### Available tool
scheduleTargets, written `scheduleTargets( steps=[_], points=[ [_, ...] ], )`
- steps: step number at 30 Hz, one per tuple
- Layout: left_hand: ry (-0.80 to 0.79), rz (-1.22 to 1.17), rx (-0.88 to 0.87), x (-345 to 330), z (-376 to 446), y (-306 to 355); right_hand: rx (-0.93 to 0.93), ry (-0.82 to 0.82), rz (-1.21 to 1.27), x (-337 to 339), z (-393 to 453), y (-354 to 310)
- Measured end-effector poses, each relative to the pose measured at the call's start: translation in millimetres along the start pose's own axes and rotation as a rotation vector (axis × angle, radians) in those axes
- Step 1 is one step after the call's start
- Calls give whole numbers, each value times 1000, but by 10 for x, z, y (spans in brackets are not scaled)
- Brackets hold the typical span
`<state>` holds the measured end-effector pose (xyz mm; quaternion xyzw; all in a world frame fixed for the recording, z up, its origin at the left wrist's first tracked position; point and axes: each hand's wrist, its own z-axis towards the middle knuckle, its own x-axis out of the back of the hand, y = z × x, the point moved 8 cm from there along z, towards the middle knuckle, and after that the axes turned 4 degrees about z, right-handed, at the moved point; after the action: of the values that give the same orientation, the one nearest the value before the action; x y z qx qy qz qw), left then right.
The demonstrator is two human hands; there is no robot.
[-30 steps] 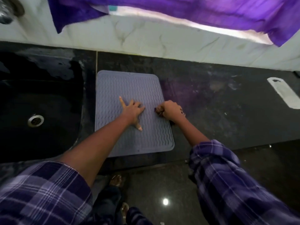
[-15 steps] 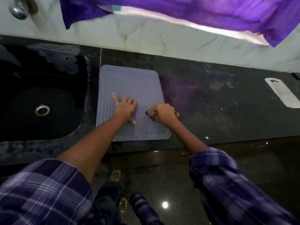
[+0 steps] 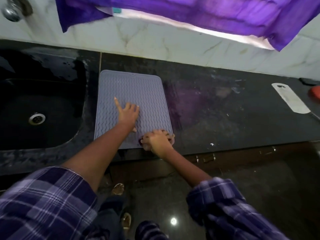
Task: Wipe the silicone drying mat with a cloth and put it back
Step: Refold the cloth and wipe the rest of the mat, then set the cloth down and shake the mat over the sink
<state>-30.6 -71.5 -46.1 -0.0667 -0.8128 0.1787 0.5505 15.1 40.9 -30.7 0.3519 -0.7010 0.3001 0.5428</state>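
Your right hand slid to the mat's lower-right corner, fisted on probably the cloth; left hand splayed flat—wiping nearly done.

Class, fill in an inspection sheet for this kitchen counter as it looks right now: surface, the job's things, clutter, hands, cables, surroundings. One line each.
Surface: dark stone counter, smeared and speckled right of the mat.
Job's things: grey silicone mat lies flat beside the sink; the cloth is mostly hidden in the right fist, only dark bits showing.
Clutter: white flat strip at far right, a red item cut off by the frame edge.
Hands: left hand pressed flat on the mat, fingers spread; right hand fisted on the cloth at the mat's near right corner.
Cables: nothing seen.
Surroundings: tap above the sink, purple fabric hanging over the marble wall, dark floor below.
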Motion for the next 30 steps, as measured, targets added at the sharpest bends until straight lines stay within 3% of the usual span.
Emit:
scheduleTargets(
  steps=[1,4,6,9,11,17,19,23,25,28,30],
  points=[
    [-1,-3,-5,-5,15,-11,45,46,15,-60,-147,28],
    [-26,4,4,-49,40,-33,44,-49,-33,-182,-477,291],
    [-47,23,9,-59,38,-25,-74,-212,-112,-88,-503,583],
    [-68,70,11,-23,60,-7,-271,-227,-135,78,-359,999],
    [-70,106,8,6,59,18,-290,-156,-95,115,-334,972],
    [-129,162,-54,54,135,-23,-442,-272,238,5,-530,1154],
    [-175,149,-91,107,250,-83,-479,-188,210,245,-432,1430],
    [-153,32,-118,276,508,-262,-520,147,-110,851,-102,1891],
    [-107,-6,-100,303,646,-419,-608,34,-145,791,87,2081],
    [-79,-18,-56,210,881,-728,-713,-205,102,460,391,2116],
    [-94,-22,-7,88,1060,-968,-747,-153,178,482,697,2133]
  ],
)
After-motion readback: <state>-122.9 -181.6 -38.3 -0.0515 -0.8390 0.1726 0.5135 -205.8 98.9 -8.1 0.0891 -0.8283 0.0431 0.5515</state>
